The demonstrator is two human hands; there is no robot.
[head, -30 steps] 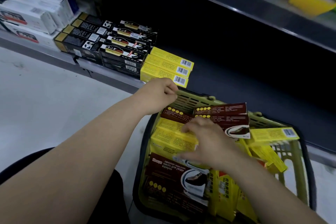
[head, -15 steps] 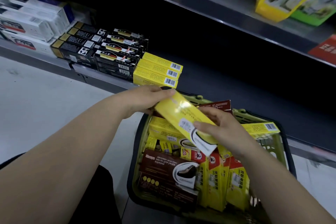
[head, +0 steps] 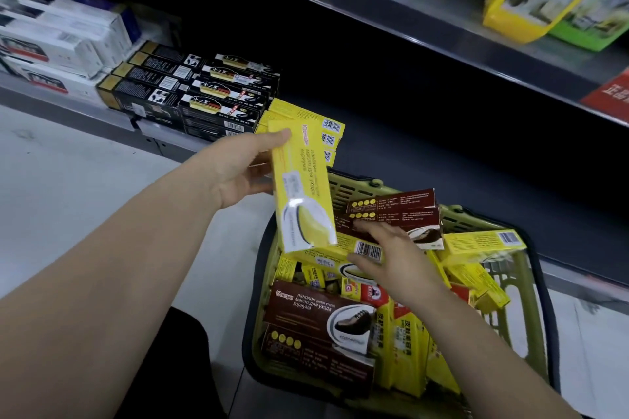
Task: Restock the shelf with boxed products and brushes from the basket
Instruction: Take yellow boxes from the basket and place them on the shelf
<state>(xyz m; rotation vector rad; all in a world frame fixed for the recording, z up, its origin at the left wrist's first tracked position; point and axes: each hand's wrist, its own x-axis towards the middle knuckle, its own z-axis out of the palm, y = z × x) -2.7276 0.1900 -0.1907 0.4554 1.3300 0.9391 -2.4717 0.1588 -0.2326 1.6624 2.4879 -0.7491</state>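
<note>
My left hand [head: 238, 168] grips a long yellow box [head: 301, 187] by its left edge and holds it tilted above the near rim of the green basket [head: 531, 303]. Behind it a stack of yellow boxes [head: 325, 127] lies on the dark lower shelf [head: 442, 160]. My right hand [head: 391, 255] reaches into the basket with fingers spread over another yellow box [head: 340, 250]. Brown boxes [head: 398, 211] lean at the basket's back, and one large brown box [head: 316, 323] lies at its front. Yellow packets [head: 405, 340] fill the rest.
Black boxes [head: 190, 92] and white boxes [head: 58, 41] are stacked on the shelf to the left of the yellow stack. The upper shelf edge [head: 442, 27] carries red labels, bottles and yellow-green packs. A pale floor [head: 68, 180] lies at the left.
My left hand has lifted the yellow box up and left toward the shelf. My right hand let go of it and dropped back into the basket onto another yellow box.
</note>
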